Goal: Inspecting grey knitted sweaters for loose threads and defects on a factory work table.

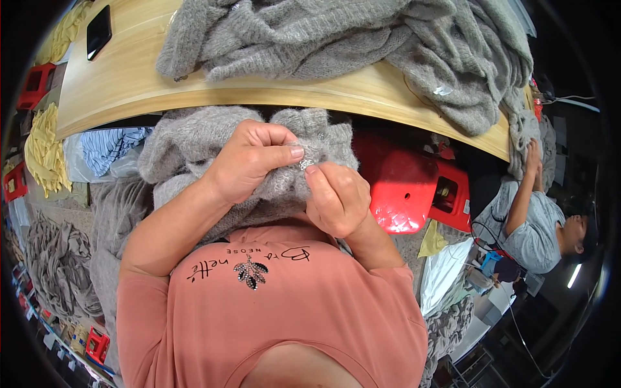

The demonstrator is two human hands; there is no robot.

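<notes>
A fuzzy grey knitted garment (194,139) lies bunched over my lap, below the table's near edge. My left hand (252,158) is closed, pinching the knit between thumb and forefinger. Close against it, my right hand (337,197) also pinches the fabric, its thumb pointing up toward the left one. Between the two thumb tips shows a small glittering silvery piece (306,163) on the knit; its exact kind is too small to tell. Any needle or thread at the fingertips cannot be made out.
On the wooden table (123,90) lie more grey knitwear (310,45) and a black phone (99,32). A red stool (401,187) stands at my right. Yellow cloth (46,149), striped fabric (110,149) and grey piles (58,265) lie leftward. Another person (533,220) sits far right, handling grey knit.
</notes>
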